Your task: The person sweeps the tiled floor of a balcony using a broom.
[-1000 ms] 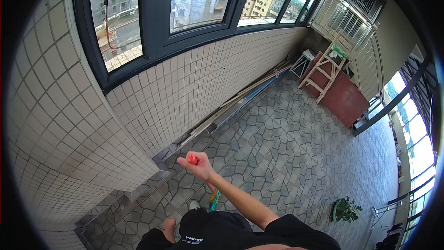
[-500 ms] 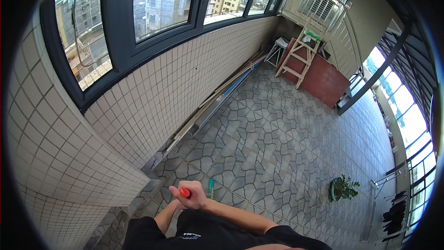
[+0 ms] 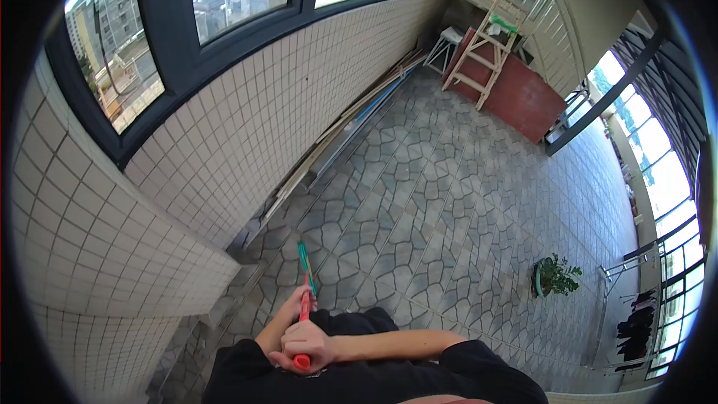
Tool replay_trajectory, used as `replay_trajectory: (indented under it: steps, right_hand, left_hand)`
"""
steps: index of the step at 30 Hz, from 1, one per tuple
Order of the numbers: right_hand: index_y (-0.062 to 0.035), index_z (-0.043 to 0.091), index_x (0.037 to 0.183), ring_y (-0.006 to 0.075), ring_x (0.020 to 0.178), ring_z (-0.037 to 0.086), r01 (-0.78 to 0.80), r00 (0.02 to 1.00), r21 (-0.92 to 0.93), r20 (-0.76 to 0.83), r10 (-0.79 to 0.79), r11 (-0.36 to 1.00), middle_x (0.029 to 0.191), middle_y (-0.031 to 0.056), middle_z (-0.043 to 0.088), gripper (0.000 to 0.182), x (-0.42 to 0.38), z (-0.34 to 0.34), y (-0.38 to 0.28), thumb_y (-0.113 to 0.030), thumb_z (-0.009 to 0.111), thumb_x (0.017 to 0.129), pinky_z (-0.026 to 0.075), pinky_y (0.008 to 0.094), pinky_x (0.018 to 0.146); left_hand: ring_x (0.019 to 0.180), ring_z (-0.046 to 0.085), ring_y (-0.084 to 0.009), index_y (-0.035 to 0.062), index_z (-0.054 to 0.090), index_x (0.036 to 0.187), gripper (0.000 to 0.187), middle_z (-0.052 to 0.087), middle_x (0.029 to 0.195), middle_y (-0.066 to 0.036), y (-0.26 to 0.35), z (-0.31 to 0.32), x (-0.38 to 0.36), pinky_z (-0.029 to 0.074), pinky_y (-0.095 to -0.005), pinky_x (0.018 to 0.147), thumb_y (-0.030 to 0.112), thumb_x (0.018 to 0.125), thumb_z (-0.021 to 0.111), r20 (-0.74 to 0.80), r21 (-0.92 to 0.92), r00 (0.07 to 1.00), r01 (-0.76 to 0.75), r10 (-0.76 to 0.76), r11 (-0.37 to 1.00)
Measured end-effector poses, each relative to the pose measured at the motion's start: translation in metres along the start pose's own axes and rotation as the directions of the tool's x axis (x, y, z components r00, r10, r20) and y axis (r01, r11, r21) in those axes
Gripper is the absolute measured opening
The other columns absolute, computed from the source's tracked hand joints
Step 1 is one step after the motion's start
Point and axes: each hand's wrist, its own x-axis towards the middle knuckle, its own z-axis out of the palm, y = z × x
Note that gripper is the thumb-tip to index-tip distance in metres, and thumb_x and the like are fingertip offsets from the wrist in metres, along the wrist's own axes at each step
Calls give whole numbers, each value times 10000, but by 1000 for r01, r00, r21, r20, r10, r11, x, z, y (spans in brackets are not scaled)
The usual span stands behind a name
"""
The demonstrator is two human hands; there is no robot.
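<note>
A broom [image 3: 304, 308] with a red handle slants down from my body to the tiled floor. My right hand [image 3: 305, 343] wraps around the upper handle, with its rounded red end showing below the fist. Farther down the shaft, my left hand [image 3: 302, 298] is closed around it, partly covered by the handle. Beyond that hand, the narrow green broom head [image 3: 304, 256] lies at floor level, seen edge-on. Its lower end is partly hidden by my left hand.
A tiled wall [image 3: 247, 127] under windows runs along the left, with long strips and boards [image 3: 329, 142] at its base. A wooden stepladder [image 3: 486, 60] leans near a red board [image 3: 527, 97] ahead. A potted plant [image 3: 555, 277] stands to the right.
My right hand has lowered toward my body, and the handle has tilted so its length shows. The green head has moved forward and left. My view has tipped downward.
</note>
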Motion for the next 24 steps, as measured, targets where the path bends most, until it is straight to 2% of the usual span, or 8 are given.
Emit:
replay_trajectory:
  steps: [3, 7, 11, 14, 16, 19, 22, 24]
  right_hand:
    - [-101, 412, 530, 196, 368, 430, 47, 999, 10, -4, -47, 999, 487, 29, 436, 350, 4, -8, 1, 54, 674, 702, 268, 314, 366]
    - [-80, 463, 578, 187, 414, 507, -6, 994, -23, -108, 4, 1000, 517, 23, 497, 273, -15, -19, 6, 73, 662, 685, 395, 292, 411]
    - [-56, 487, 615, 195, 469, 534, -16, 953, -41, -303, 3, 999, 562, 39, 521, 263, -32, -42, 11, 38, 720, 693, 475, 300, 491]
    - [-30, 503, 634, 205, 549, 580, -165, 930, 7, -331, 158, 986, 620, 79, 569, 243, -70, -66, 10, 42, 705, 747, 491, 300, 535]
    - [-2, 490, 651, 188, 610, 594, -382, 874, -5, -327, 359, 924, 656, 89, 583, 231, -98, -84, 13, 52, 635, 822, 520, 311, 647]
    - [-27, 505, 639, 162, 636, 616, -455, 852, -186, -377, 364, 871, 689, 80, 625, 248, -148, -125, 32, 23, 669, 818, 495, 284, 634]
    - [-36, 532, 637, 144, 607, 602, -565, 802, -247, -388, 454, 787, 680, 87, 642, 238, -199, -179, 32, -6, 656, 838, 471, 275, 607]
    - [-25, 578, 654, 152, 607, 596, -600, 785, -232, -356, 507, 765, 695, 89, 657, 205, -229, -220, 17, -18, 645, 848, 459, 289, 612]
  left_hand:
    - [490, 569, -240, 106, 546, 794, 196, 585, 638, -81, 6, 1, -29, 483, -354, 424, 290, 790, 616, 100, -91, 924, -361, 369, 928]
    - [605, 605, -252, 141, 557, 734, 286, 603, 651, -41, 35, -10, -14, 518, -380, 567, 388, 800, 686, -59, -297, 974, -226, 218, 928]
    - [886, 642, -289, 89, 585, 978, 335, 633, 871, -68, 37, 10, -44, 537, -383, 729, 406, 875, 620, 6, -427, 851, -473, 526, 771]
    - [920, 630, -294, 113, 606, 1052, 302, 630, 871, -65, 18, 51, -67, 512, -385, 791, 367, 889, 615, -55, -434, 815, -540, 577, 721]
    - [978, 605, -279, 167, 519, 1265, 488, 600, 1010, -84, 2, 72, -55, 482, -399, 816, 389, 851, 653, -90, -240, 808, -584, 582, 775]
    - [1006, 573, -262, 228, 289, 1435, 760, 514, 1167, -91, -31, 119, -31, 440, -429, 855, 416, 809, 677, -181, 34, 839, -517, 514, 855]
    - [1063, 512, -260, 263, 87, 1477, 929, 410, 1275, -88, -66, 168, 5, 380, -468, 903, 416, 780, 682, -193, 101, 903, -372, 385, 923]
    - [1081, 469, -270, 264, 122, 1457, 907, 414, 1257, -86, -92, 196, 33, 342, -484, 927, 448, 761, 674, -236, 88, 901, -352, 363, 932]
